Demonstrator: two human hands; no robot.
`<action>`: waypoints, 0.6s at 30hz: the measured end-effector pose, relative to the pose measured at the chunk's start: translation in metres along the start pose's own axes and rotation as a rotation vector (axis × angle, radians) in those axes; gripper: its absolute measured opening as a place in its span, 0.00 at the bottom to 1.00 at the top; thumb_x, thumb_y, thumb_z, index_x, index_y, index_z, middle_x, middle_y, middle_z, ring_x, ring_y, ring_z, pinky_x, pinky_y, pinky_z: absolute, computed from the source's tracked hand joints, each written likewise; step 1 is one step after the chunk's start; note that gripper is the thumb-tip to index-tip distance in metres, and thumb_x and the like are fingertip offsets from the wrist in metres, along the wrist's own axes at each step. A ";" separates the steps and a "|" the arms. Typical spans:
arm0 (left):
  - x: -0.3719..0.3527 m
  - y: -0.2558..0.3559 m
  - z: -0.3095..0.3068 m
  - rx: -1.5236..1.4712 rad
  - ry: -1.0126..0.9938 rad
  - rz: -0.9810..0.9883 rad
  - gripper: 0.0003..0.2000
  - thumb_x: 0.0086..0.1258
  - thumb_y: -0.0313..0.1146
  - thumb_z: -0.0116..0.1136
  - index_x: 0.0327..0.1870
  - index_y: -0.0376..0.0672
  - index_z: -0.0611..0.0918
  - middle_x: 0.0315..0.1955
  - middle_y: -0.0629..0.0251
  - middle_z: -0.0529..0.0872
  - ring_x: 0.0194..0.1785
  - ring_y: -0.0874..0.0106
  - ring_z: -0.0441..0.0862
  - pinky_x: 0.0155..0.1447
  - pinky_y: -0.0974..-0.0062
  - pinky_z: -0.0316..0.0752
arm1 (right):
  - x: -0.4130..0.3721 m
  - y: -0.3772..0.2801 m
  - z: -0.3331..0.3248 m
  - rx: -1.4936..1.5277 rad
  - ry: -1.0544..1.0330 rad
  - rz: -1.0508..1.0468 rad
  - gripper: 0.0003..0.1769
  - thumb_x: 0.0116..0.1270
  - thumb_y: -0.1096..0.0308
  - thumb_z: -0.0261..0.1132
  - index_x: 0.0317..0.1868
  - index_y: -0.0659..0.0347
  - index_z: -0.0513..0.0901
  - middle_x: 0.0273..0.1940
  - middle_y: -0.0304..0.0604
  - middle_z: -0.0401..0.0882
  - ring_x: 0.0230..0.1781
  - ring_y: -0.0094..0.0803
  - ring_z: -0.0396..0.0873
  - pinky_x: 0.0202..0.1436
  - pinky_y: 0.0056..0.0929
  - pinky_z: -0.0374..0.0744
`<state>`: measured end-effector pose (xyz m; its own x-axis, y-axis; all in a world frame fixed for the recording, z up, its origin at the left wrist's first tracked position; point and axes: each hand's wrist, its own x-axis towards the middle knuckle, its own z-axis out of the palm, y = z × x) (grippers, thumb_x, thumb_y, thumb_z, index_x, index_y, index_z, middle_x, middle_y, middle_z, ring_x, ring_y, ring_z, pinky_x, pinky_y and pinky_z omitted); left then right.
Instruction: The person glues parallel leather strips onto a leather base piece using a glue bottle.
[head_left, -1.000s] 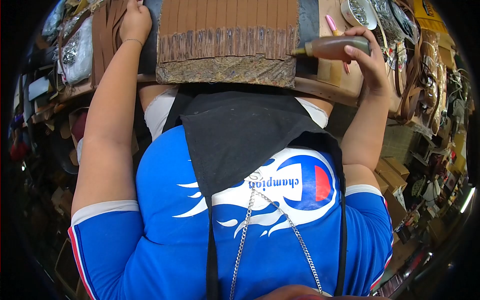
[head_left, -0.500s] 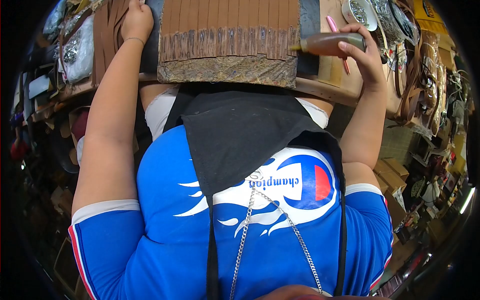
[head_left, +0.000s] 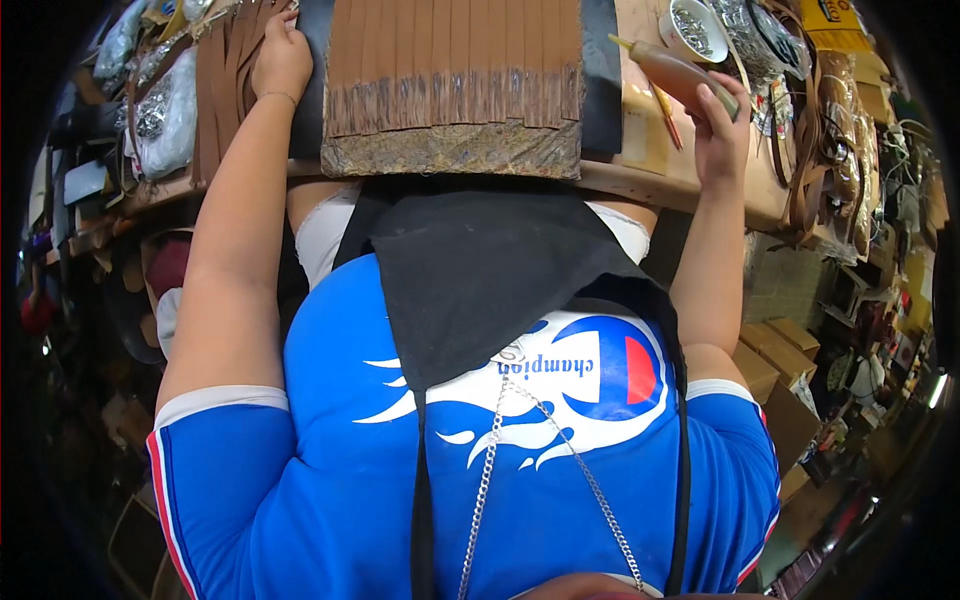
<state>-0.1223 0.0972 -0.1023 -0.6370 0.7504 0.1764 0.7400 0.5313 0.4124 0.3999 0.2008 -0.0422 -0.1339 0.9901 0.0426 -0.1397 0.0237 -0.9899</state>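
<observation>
At twelve o'clock, the long pale wooden workbench [head_left: 625,182] spans the view. Below it, filling six o'clock, are the person's blue printed shirt [head_left: 340,450] and black cloth apron [head_left: 480,270]. Centred on the bench at twelve lies the mottled flat board [head_left: 450,150], with a row of tan leather strips [head_left: 455,60] side by side on it, their near ends darker and shiny. At ten o'clock is a loose stack of darker brown leather strips [head_left: 225,90], with clear plastic bags of metal fittings [head_left: 165,110] just beside it.

The left hand [head_left: 282,55], at eleven o'clock, rests knuckles up on the edge of that loose stack. Its fingers curl out of sight, so I cannot tell whether it pinches a strip or only presses down.

The right hand [head_left: 718,115], at one o'clock, is clenched around the brown plastic squeeze bottle [head_left: 675,68]. It holds the bottle near its base, tilted, with the nozzle pointing toward eleven and clear of the row. A white round bowl of small metal parts [head_left: 692,28] is near the nozzle, and a thin orange pencil [head_left: 665,110] lies under the bottle.

The work looks like coating the strip ends. Doing it well probably means a gentle squeeze, the nozzle close to the leather, one thin even line, and no drips onto the bench.
</observation>
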 end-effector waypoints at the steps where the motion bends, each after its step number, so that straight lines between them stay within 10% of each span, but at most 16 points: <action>1: -0.002 0.004 -0.002 -0.043 0.011 -0.009 0.19 0.76 0.44 0.38 0.64 0.58 0.74 0.51 0.50 0.85 0.54 0.48 0.82 0.55 0.51 0.75 | -0.004 0.007 -0.004 0.071 0.059 -0.019 0.21 0.63 0.71 0.72 0.54 0.60 0.74 0.48 0.44 0.78 0.46 0.30 0.80 0.47 0.27 0.81; 6: 0.000 -0.005 0.006 -0.175 0.101 0.039 0.19 0.77 0.46 0.41 0.63 0.53 0.74 0.60 0.51 0.79 0.58 0.48 0.79 0.59 0.52 0.73 | -0.050 0.022 0.010 0.191 0.280 -0.017 0.16 0.64 0.69 0.72 0.46 0.58 0.74 0.50 0.44 0.76 0.46 0.32 0.77 0.52 0.25 0.75; 10: -0.003 -0.002 0.002 -0.176 0.101 0.073 0.18 0.75 0.44 0.46 0.61 0.54 0.76 0.56 0.52 0.79 0.53 0.48 0.81 0.56 0.51 0.75 | -0.066 0.045 0.001 -0.589 0.396 -0.258 0.19 0.56 0.66 0.78 0.37 0.59 0.73 0.42 0.41 0.72 0.43 0.33 0.71 0.50 0.29 0.72; 14: -0.011 0.005 -0.005 -0.155 0.084 0.137 0.13 0.73 0.43 0.50 0.54 0.60 0.82 0.49 0.55 0.80 0.49 0.49 0.82 0.53 0.52 0.76 | -0.070 0.030 0.022 -0.977 0.185 -0.352 0.18 0.56 0.65 0.76 0.28 0.60 0.72 0.35 0.44 0.71 0.36 0.40 0.69 0.47 0.35 0.71; 17: -0.012 0.009 -0.006 -0.149 0.105 0.202 0.12 0.71 0.40 0.52 0.50 0.63 0.86 0.44 0.58 0.79 0.46 0.52 0.82 0.51 0.55 0.78 | -0.042 0.001 0.045 -1.214 0.128 -0.800 0.13 0.62 0.63 0.71 0.31 0.61 0.77 0.38 0.48 0.78 0.40 0.42 0.78 0.41 0.37 0.75; 18: -0.014 0.012 -0.008 -0.146 0.093 0.268 0.12 0.71 0.40 0.53 0.50 0.63 0.87 0.44 0.59 0.79 0.45 0.54 0.82 0.50 0.57 0.78 | -0.029 -0.002 0.054 -1.075 0.042 -0.555 0.12 0.63 0.62 0.71 0.35 0.62 0.79 0.39 0.48 0.80 0.39 0.41 0.79 0.42 0.37 0.77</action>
<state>-0.1059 0.0901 -0.0927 -0.4458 0.8131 0.3744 0.8497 0.2527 0.4628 0.3512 0.1644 -0.0347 -0.2797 0.8117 0.5128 0.7212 0.5301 -0.4459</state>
